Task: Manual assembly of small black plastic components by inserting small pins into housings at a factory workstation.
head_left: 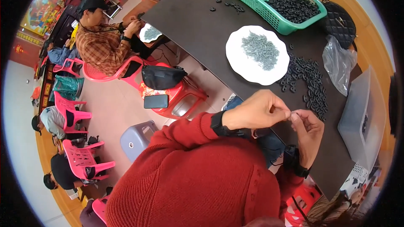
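My left hand and my right hand meet over the near side of the dark table, each closed in a pinch with the fingertips touching. Whatever sits between the fingertips is too small to make out. Just beyond them a pile of small black oval ring-shaped parts lies on the tabletop. To its left a white scalloped plate holds a heap of small grey, thin pieces.
A green plastic basket of black parts stands at the far side. Along the right lie a black quilted bag, a clear plastic bag and a translucent bin. Another person sits left, near a red stool bearing a phone.
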Motion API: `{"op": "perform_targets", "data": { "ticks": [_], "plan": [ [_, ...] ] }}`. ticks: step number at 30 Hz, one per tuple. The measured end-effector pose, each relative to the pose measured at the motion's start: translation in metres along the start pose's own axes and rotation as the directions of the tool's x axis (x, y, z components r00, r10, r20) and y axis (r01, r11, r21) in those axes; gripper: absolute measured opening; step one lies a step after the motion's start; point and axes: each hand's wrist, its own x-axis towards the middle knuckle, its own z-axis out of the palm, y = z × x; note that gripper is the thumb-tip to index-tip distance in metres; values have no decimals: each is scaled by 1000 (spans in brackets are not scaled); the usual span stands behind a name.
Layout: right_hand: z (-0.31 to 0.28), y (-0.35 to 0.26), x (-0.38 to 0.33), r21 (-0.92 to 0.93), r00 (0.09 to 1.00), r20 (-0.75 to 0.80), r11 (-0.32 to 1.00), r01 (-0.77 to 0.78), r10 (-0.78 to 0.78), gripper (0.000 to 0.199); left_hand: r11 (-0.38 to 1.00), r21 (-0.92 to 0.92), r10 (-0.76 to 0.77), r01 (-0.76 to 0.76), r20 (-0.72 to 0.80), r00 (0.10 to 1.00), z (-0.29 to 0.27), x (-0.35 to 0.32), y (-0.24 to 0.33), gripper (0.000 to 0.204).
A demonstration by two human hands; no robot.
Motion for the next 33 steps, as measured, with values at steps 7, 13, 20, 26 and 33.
{"op": "perform_targets", "data": {
  "ticks": [7,13,20,26,33],
  "plan": [
    [-24,8,-7,-104,992,-127,994,-11,-2,19,746,664,314,50,-417,853,-55,13,14,20],
    [-36,25,-14,-206,993,-111,978,23,-47,18,449,846,274,289,-438,856,-86,49,-33,25],
    [-47,32,-16,-128,996,-89,992,-14,2,16,454,874,375,175,-366,852,-60,73,-49,25],
    [-62,42,-15,-112,999,-51,994,-19,13,14,436,862,299,258,-409,862,-49,88,-54,19],
    [-71,44,-9,-49,994,-112,999,-22,17,11,422,876,357,236,-399,844,-48,99,-68,17]
  ]
}}
